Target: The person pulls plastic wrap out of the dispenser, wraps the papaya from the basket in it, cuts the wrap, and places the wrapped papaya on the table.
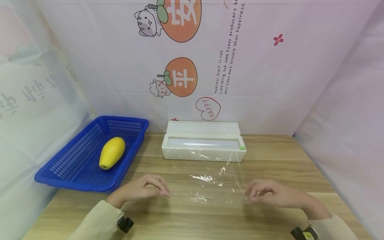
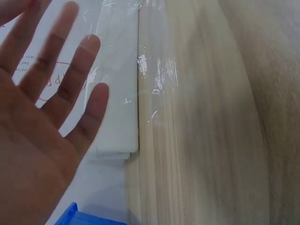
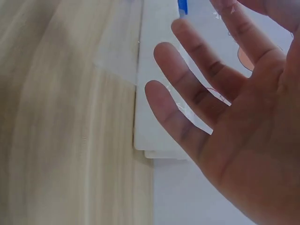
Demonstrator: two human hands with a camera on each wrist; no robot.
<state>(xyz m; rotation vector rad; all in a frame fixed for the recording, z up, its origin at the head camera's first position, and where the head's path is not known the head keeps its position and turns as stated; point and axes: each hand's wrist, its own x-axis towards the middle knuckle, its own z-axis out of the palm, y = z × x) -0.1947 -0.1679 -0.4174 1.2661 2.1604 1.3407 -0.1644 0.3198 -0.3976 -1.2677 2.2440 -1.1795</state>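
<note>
A clear sheet of plastic wrap [image 1: 207, 186] stretches over the wooden table from a white wrap box [image 1: 204, 155], whose lid stands raised at the back. At the sheet's near left corner my left hand [image 1: 150, 188] pinches the film between thumb and forefinger. My right hand [image 1: 273, 193] pinches the near right corner the same way. In the left wrist view the other fingers [image 2: 77, 70] fan out apart, and glints of film [image 2: 159, 77] show beside them. The right wrist view also has spread fingers [image 3: 187, 79], with the pinching fingertips partly cut off at the top.
To the left stands a blue plastic basket [image 1: 75, 146] with a yellow papaya-shaped fruit [image 1: 112, 153] inside. A green tab [image 1: 242, 147] sits on the box's right end. Printed white cloth [image 1: 255, 83] hangs behind the table and along both sides.
</note>
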